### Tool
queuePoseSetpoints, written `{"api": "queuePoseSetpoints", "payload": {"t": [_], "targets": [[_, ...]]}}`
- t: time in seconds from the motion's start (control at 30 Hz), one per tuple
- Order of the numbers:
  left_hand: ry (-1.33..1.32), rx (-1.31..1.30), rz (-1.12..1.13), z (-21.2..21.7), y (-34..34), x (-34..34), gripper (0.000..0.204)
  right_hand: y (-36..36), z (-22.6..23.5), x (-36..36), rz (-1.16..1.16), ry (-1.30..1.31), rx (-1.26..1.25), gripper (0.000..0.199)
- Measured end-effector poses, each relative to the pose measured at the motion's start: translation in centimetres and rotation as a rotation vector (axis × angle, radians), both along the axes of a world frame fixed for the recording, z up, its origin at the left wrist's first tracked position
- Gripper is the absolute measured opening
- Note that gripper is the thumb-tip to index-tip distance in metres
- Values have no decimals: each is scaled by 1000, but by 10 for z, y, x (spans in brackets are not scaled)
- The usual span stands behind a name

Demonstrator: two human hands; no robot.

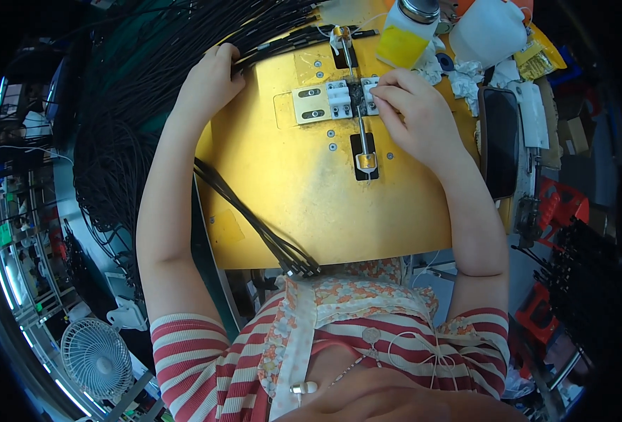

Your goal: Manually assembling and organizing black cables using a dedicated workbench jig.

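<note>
My left hand [209, 81] rests on a thick bundle of black cables [177, 42] at the upper left edge of a yellow work plate [304, 204]; its fingers curl over the cable ends. My right hand [413, 112] sits at the white clamp fixture [328, 100] in the plate's middle, fingertips pinched at the fixture's right block, where a thin metal rod [358, 105] runs through. What the fingertips pinch is too small to make out. A second group of black cables [254, 225] lies across the plate's left edge toward my body.
A white bottle with a yellow label [408, 32], crumpled white tissue [465, 77] and a white container [486, 28] stand at the plate's far edge. A dark phone-like slab [499, 141] lies at right. A small fan [94, 357] sits at lower left, red and black parts [564, 211] at right.
</note>
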State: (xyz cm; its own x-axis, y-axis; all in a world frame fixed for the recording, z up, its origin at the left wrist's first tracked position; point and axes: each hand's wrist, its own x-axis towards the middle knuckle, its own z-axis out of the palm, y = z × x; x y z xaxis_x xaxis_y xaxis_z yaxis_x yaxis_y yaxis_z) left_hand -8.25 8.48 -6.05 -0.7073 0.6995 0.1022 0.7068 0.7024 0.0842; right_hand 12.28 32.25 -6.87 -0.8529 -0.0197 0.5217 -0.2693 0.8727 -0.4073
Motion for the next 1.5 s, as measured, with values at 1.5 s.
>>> {"api": "queuePoseSetpoints", "payload": {"t": [1.5], "targets": [[108,377,-608,-21,36,82,41,0,-5,-14,14,-137,-399,6]]}}
